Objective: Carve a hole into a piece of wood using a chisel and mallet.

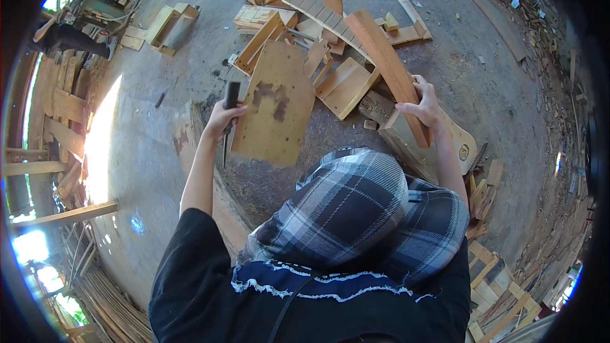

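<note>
My right hand [424, 108] is closed round the lower part of a long, slightly curved piece of reddish wood [381, 51], raised at a slant. In my left hand [222, 117] is a tool with a black handle [232, 94]; a thin metal part shows below the fist, but I cannot tell its kind. Right beside that fist stands a stained yellowish board [279, 105]; whether my fingers touch it is unclear. Below my right hand lies a thick wooden block [406, 146], next to a pale rounded board [462, 143] with a round mark.
Beyond my hands lie a slatted wooden strip [324, 19], an open wooden box [346, 86] and several offcuts. A small wooden frame [164, 25] sits far left, near another person's dark-clothed leg [79, 39]. Stacked planks [67, 105] line the left side; wood scraps [492, 279] lie lower right.
</note>
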`<action>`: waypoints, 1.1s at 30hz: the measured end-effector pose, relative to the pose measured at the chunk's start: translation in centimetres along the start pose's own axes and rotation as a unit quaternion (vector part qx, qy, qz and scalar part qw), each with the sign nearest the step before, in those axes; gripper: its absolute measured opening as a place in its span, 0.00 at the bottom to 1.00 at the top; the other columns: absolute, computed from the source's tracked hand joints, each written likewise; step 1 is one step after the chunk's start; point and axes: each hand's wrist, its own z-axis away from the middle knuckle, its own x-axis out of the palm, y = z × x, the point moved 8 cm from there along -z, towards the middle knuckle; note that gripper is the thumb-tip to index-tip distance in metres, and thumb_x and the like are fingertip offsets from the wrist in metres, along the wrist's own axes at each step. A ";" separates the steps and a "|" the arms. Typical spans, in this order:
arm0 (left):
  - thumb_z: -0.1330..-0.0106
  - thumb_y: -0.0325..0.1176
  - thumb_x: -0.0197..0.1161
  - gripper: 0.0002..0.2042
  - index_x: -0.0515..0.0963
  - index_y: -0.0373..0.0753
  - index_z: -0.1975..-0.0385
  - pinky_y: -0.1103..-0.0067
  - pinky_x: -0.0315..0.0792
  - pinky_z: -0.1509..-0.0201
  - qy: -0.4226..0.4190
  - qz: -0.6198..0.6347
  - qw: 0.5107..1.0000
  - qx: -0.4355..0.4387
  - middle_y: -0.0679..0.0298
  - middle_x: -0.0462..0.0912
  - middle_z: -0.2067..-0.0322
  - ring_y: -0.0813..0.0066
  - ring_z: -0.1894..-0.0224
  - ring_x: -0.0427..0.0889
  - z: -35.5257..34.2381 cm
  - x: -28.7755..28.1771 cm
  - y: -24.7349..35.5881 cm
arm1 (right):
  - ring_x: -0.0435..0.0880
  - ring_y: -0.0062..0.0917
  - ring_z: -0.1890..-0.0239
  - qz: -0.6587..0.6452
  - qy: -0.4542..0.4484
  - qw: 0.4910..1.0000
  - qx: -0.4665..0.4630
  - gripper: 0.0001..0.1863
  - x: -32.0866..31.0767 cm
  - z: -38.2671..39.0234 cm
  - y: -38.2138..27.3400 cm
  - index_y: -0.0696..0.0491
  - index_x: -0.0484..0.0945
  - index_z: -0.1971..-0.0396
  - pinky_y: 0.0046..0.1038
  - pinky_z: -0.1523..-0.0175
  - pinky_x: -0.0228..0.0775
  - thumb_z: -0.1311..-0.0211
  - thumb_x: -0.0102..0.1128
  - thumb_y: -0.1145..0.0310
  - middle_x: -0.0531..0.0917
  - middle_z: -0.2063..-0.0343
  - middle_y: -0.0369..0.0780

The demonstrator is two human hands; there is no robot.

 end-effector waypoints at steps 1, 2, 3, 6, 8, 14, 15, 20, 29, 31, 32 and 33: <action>0.48 0.29 0.72 0.14 0.77 0.33 0.63 0.85 0.66 0.76 -0.011 -0.023 1.000 0.013 0.69 0.76 0.77 0.85 0.80 0.72 -1.8 1.2 0.6 | 0.78 0.37 0.58 0.005 0.002 1.000 0.001 0.37 -0.2 0.2 0.3 0.67 0.82 0.67 0.34 0.52 0.68 0.73 0.73 0.49 0.77 0.58 0.46; 0.49 0.29 0.72 0.15 0.77 0.33 0.64 0.85 0.66 0.76 -0.019 -0.046 0.998 0.026 0.70 0.76 0.77 0.85 0.80 0.72 -3.4 2.0 1.2 | 0.76 0.33 0.57 -0.009 0.000 1.000 0.001 0.33 -0.1 0.3 0.4 0.68 0.81 0.69 0.32 0.52 0.68 0.71 0.73 0.53 0.76 0.57 0.45; 0.49 0.29 0.72 0.15 0.77 0.33 0.64 0.85 0.66 0.76 -0.019 -0.042 0.999 0.028 0.70 0.76 0.77 0.85 0.80 0.72 -4.7 2.5 1.9 | 0.75 0.29 0.57 -0.024 -0.002 1.000 0.002 0.30 0.0 0.5 0.4 0.69 0.80 0.70 0.29 0.53 0.68 0.70 0.73 0.58 0.75 0.57 0.44; 0.50 0.30 0.72 0.14 0.78 0.36 0.65 0.84 0.66 0.77 -0.026 -0.121 0.990 0.070 0.72 0.76 0.78 0.85 0.81 0.72 -8.3 4.6 5.1 | 0.76 0.33 0.57 -0.018 -0.010 1.000 0.015 0.33 0.2 1.1 -0.1 0.68 0.81 0.69 0.32 0.51 0.68 0.71 0.73 0.53 0.76 0.58 0.45; 0.50 0.33 0.70 0.13 0.78 0.38 0.66 0.82 0.69 0.76 0.005 -0.182 0.981 0.070 0.70 0.78 0.78 0.83 0.80 0.75 -10.1 4.7 6.5 | 0.75 0.38 0.54 0.026 -0.022 0.999 0.023 0.37 0.7 1.3 0.4 0.64 0.83 0.64 0.36 0.45 0.65 0.73 0.74 0.48 0.77 0.56 0.44; 0.48 0.38 0.68 0.18 0.77 0.37 0.60 0.67 0.76 0.59 0.154 -0.424 0.888 0.090 0.51 0.84 0.67 0.55 0.63 0.84 -13.6 6.1 9.9 | 0.67 0.40 0.47 0.046 -0.048 0.997 0.041 0.38 0.6 1.6 1.9 0.59 0.84 0.61 0.40 0.40 0.57 0.73 0.72 0.44 0.74 0.52 0.43; 0.49 0.39 0.70 0.19 0.77 0.36 0.59 0.64 0.76 0.57 0.209 -0.434 0.873 0.082 0.49 0.84 0.65 0.51 0.60 0.83 -13.6 6.0 10.0 | 0.67 0.40 0.47 0.045 -0.049 0.997 0.042 0.38 0.8 1.7 1.9 0.59 0.84 0.61 0.40 0.40 0.57 0.73 0.72 0.44 0.74 0.52 0.43; 0.48 0.36 0.71 0.18 0.75 0.34 0.61 0.62 0.75 0.53 0.275 -0.459 0.838 0.104 0.48 0.82 0.63 0.50 0.57 0.82 -11.5 7.9 9.8 | 0.66 0.41 0.47 0.109 -0.033 0.992 0.061 0.40 1.3 1.7 2.3 0.60 0.83 0.59 0.40 0.40 0.57 0.73 0.72 0.43 0.73 0.50 0.44; 0.47 0.40 0.74 0.18 0.76 0.33 0.68 0.69 0.76 0.65 0.436 -0.111 0.893 0.029 0.62 0.77 0.78 0.63 0.71 0.81 -1.2 3.8 -4.2 | 0.64 0.42 0.45 0.090 -0.042 0.989 0.105 0.44 2.9 1.7 4.6 0.62 0.81 0.55 0.39 0.37 0.56 0.72 0.73 0.43 0.72 0.48 0.46; 0.47 0.40 0.74 0.17 0.76 0.34 0.71 0.73 0.74 0.71 0.368 0.151 0.916 -0.058 0.64 0.77 0.79 0.69 0.76 0.79 -1.8 4.3 -9.7 | 0.64 0.42 0.44 0.094 -0.056 0.988 0.113 0.45 3.4 1.8 4.5 0.61 0.80 0.54 0.39 0.36 0.56 0.72 0.73 0.43 0.72 0.48 0.46; 0.47 0.40 0.75 0.16 0.77 0.35 0.74 0.77 0.71 0.78 0.267 0.402 0.866 -0.133 0.65 0.77 0.80 0.76 0.80 0.76 -2.5 6.5 -12.3 | 0.64 0.43 0.44 0.099 -0.064 0.986 0.122 0.45 3.6 1.8 4.6 0.61 0.80 0.53 0.38 0.36 0.56 0.72 0.73 0.43 0.72 0.47 0.47; 0.47 0.40 0.75 0.16 0.77 0.35 0.74 0.77 0.71 0.78 0.271 0.404 0.864 -0.134 0.65 0.77 0.80 0.76 0.80 0.76 -2.6 6.6 -12.9 | 0.64 0.43 0.44 0.099 -0.068 0.985 0.120 0.45 3.8 1.8 4.8 0.61 0.80 0.53 0.38 0.36 0.56 0.72 0.73 0.43 0.72 0.47 0.47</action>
